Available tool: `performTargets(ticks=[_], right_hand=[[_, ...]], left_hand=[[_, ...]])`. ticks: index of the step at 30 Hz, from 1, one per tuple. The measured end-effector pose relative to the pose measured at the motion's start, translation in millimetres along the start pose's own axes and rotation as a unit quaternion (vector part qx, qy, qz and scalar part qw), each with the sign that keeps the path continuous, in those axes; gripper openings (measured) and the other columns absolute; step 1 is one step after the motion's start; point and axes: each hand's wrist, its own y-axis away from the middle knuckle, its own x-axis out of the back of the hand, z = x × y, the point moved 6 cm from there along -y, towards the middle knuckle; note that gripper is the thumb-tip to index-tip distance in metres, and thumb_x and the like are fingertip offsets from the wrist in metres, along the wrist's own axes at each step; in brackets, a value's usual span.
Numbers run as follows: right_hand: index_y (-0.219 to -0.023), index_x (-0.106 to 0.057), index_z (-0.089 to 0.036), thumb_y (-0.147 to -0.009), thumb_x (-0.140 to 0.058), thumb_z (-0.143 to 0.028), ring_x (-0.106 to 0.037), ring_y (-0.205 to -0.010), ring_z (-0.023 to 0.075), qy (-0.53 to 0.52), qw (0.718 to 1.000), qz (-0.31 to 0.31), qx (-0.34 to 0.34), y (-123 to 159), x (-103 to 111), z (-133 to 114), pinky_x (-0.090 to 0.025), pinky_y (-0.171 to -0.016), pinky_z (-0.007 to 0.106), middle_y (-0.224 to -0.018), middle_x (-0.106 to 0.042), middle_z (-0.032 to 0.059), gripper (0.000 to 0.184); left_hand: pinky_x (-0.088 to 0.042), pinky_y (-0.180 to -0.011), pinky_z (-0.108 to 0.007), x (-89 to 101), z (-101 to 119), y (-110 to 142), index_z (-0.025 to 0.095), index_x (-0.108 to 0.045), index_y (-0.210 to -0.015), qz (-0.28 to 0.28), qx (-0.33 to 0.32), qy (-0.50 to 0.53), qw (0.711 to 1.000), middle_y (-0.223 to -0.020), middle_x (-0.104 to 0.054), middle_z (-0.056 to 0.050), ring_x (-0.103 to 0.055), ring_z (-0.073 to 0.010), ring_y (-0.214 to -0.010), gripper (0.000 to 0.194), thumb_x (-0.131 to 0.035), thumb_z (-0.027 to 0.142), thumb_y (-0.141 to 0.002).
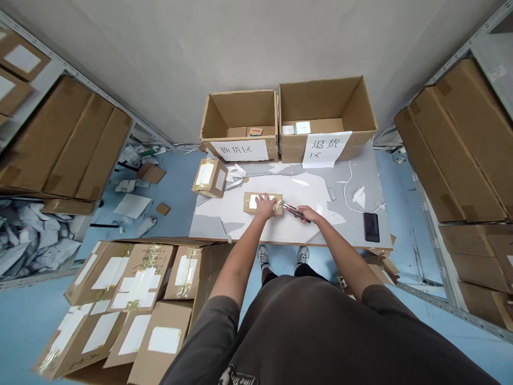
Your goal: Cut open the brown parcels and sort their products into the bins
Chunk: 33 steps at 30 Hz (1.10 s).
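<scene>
A small taped cardboard box (247, 203) with a white label lies on the white-covered part of the table. My left hand (264, 207) rests on top of it, fingers spread across the label. In my right hand (311, 214) is a red and black box cutter (297, 212), pointing left. Its tip meets the taped right end of the box; how deep the blade sits there is too small to tell. A second taped box (207, 177) stands at the table's left edge beside crumpled white paper (237, 174).
Two open cartons with paper signs, a left carton (239, 146) and a right carton (290, 151), stand at the back. A black phone (371, 227) and a white cable (348, 193) lie right. Several labelled parcels fill a large box (212, 262) at lower left. Shelves flank both sides.
</scene>
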Motion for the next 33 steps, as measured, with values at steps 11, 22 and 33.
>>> performTargets(ticks=[11,22,33], right_hand=[[-0.077,-0.059,-0.022,-0.097,-0.067,-0.052,-0.047,-0.034,0.0117,-0.006,1.000,-0.021,-0.021,10,-4,4,-0.036,-0.035,0.022,-0.051,-0.063,-0.0013,0.037],[-0.082,-0.062,-0.022,-0.097,-0.063,-0.052,-0.047,-0.038,0.0115,-0.019,0.999,0.040,0.009,35,-2,-1,-0.037,-0.039,0.023,-0.056,-0.064,-0.0019,0.034],[-0.117,-0.063,-0.025,-0.084,-0.072,-0.081,-0.068,-0.074,0.0186,-0.128,0.950,0.218,0.184,87,20,-57,-0.057,-0.071,0.030,-0.090,-0.073,0.0034,0.065]], left_hand=[[-0.027,-0.126,-0.062,4.7,-2,-2,0.032,-0.060,-0.150,0.008,-0.007,-0.012,1.000,-0.170,-0.040,-0.018,-0.032,-0.0466,-0.158,0.076,-0.088,0.056,-0.083],[-0.024,-0.128,-0.062,4.7,-8,5,0.029,-0.057,-0.150,0.008,-0.028,0.018,0.999,-0.175,-0.033,-0.019,-0.028,-0.0453,-0.160,0.082,-0.089,0.059,-0.081],[-0.047,-0.112,-0.048,35.5,-14,-11,0.022,-0.061,-0.146,0.030,-0.085,-0.012,0.996,-0.147,-0.063,-0.017,-0.055,-0.0351,-0.139,0.053,-0.066,0.018,-0.094]])
